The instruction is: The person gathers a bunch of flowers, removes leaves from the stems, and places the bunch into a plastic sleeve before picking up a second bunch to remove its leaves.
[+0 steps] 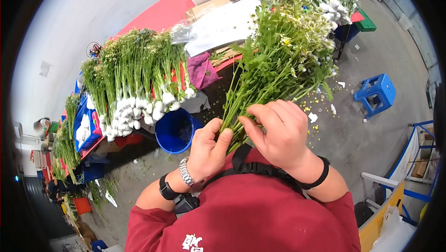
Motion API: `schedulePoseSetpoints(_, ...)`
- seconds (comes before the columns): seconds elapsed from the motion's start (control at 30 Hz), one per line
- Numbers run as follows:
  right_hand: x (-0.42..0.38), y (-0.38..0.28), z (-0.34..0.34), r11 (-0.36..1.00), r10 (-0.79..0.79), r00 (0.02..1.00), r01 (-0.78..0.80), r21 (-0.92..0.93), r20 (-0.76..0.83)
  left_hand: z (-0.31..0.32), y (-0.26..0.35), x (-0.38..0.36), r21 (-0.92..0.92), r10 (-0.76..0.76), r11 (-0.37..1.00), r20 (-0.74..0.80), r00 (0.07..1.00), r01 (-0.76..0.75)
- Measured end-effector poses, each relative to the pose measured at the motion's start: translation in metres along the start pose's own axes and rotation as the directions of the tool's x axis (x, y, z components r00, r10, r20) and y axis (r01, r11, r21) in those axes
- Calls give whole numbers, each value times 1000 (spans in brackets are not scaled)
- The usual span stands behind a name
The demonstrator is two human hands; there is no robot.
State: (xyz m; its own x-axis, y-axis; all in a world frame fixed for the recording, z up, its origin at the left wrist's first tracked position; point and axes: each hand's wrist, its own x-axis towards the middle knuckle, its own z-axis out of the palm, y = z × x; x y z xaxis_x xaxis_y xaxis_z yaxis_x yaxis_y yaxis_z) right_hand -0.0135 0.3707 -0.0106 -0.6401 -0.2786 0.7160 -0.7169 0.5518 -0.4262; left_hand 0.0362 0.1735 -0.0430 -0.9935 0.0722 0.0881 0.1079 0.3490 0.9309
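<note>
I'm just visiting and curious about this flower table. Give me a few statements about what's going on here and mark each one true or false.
1. Both hands grip one bunch of flowers by its stems. True: the left hand and the right hand close around the stems.
2. The bucket below the table is red. False: it is blue.
3. The bundles on the table have white wrapping at their stem ends. True.
4. A blue stool stands on the floor. True.
5. The left wrist is bare. False: it wears a metal watch.
</note>
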Motion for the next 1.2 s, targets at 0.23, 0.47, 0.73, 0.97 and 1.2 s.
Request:
schedulePoseSetpoints(0.23,1,-1,3,990,130,991,-129,-50,24,4,9,2,60,-41,997,-17,999,42)
schedulePoseSetpoints(0.47,8,7,13,888,457,880,-460,-4,130,14,6,14,487,116,872,-104,988,-51)
schedulePoseSetpoints(0.73,11,26,26,717,654,729,-683,142,203,28,-3,28,677,379,707,-118,918,-204)
schedulePoseSetpoints(0.97,8,41,28,680,670,709,-705,203,221,38,-15,40,700,428,679,-131,894,-222)
schedulePoseSetpoints(1.2,-5,40,22,793,601,798,-601,100,33,47,11,41,630,218,774,-159,963,-71)
